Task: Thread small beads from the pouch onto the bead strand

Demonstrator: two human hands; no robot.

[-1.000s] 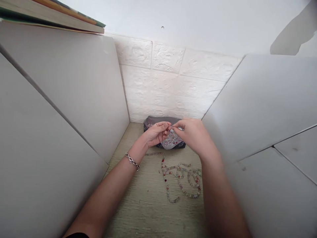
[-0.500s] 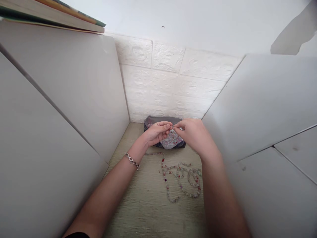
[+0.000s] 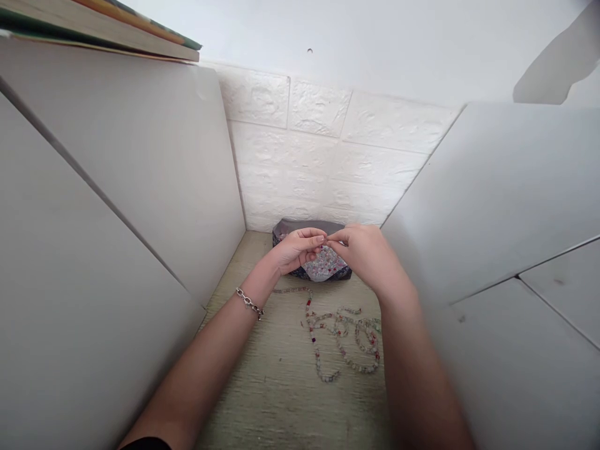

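My left hand [image 3: 300,249] and my right hand [image 3: 363,253] meet fingertip to fingertip over a dark patterned container [image 3: 345,274]. Thumb and forefinger are pinched together on each hand, and whatever lies between the tips is too small to make out. Many tiny pale, pink and red beads [image 3: 323,264] fill a clear bag in that container, partly covered by my left hand. Below, a long string of beads [image 3: 313,340] lies in loose loops on the tabletop [image 3: 281,400]. One stretch of it runs left and passes out of sight behind my left wrist.
White panels [image 3: 140,156] [image 3: 506,187] stand close on both sides, and a white brick-patterned wall [image 3: 309,150] closes the back. Books [image 3: 140,34] rest on top of the left panel. A chain bracelet [image 3: 250,304] circles my left wrist.
My right fingertips have shifted slightly left, tighter against the left fingertips. The string of beads and the container stay in place.
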